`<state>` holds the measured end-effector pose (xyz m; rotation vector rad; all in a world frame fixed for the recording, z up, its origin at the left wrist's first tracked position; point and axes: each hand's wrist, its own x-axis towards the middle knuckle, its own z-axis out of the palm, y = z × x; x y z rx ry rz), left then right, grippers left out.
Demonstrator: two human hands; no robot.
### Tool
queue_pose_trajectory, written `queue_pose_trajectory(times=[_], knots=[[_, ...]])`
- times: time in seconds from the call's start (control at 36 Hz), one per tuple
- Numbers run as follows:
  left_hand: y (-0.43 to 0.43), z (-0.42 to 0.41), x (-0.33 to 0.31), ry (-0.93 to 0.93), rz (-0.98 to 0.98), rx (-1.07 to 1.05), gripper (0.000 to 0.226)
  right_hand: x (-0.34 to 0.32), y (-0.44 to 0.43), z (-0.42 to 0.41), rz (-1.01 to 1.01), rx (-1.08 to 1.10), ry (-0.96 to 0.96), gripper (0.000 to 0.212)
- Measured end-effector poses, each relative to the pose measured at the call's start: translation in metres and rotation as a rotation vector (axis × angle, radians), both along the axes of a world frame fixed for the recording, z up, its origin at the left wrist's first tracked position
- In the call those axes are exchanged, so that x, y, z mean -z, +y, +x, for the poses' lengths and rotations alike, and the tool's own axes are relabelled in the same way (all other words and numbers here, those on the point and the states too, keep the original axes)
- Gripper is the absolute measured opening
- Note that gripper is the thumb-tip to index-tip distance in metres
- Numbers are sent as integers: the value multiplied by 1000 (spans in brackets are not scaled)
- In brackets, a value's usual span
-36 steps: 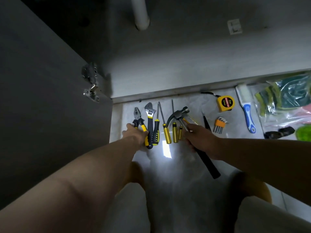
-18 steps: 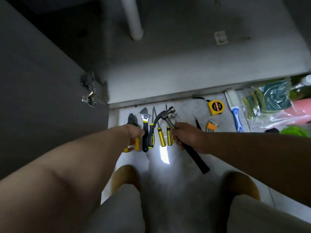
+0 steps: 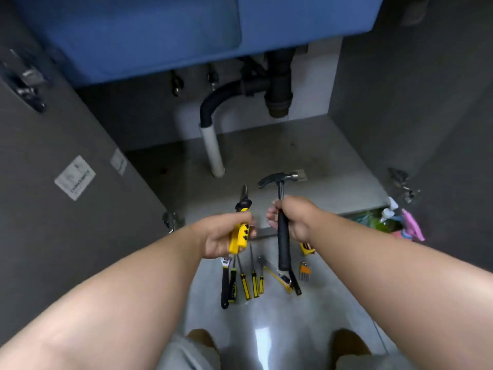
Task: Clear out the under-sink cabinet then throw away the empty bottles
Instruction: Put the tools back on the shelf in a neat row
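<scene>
My left hand [image 3: 222, 236] grips yellow-handled pliers [image 3: 240, 231] with the jaws pointing up toward the cabinet. My right hand [image 3: 294, 217] grips the black handle of a claw hammer [image 3: 280, 182], head upward. Both tools are held in the air in front of the open under-sink cabinet floor [image 3: 266, 153]. On the tiled floor below lie a wrench [image 3: 225, 284], several yellow-and-black screwdrivers [image 3: 252, 284], hex keys [image 3: 304, 271] and part of a tape measure [image 3: 306, 248]. A bottle [image 3: 386, 220] and pink item show at the right.
Drain pipes [image 3: 277, 84] and a white pipe [image 3: 213, 150] stand at the back of the cabinet under the blue sink [image 3: 186, 30]. The open left door [image 3: 66, 169] and right door [image 3: 426, 116] flank the opening. My knees and shoes are at the bottom.
Both hands lifted off the floor, the left with the pliers and the right with the hammer. The view tilted up, showing the cabinet interior and sink.
</scene>
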<state>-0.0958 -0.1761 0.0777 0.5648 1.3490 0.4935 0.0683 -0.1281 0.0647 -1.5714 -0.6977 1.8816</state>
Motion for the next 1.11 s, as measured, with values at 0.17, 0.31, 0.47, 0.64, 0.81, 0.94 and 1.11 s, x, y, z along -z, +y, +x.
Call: queue_pose_trajectory(times=[0.17, 0.31, 0.47, 0.64, 0.81, 0.94, 1.11], knots=[[-21, 46, -42, -307, 214, 50, 26, -46, -12, 18, 152, 226, 102, 26], [-37, 53, -53, -289, 296, 205, 38, -65, -35, 19, 224, 199, 90, 32], [-43, 53, -61, -105, 429, 173, 23, -70, -43, 31, 279, 27, -57, 26], [-39, 46, -47, 258, 543, 59, 24, -62, -44, 23, 147, -131, 177, 58], [-26, 29, -31, 429, 578, 35, 26, -55, -45, -3, 205, -219, 17, 11], [-16, 7, -11, 329, 463, 7, 48, -41, -29, -16, 135, -131, 5, 19], [16, -35, 53, 490, 296, -201, 34, -2, -1, -22, 113, -149, -144, 13]])
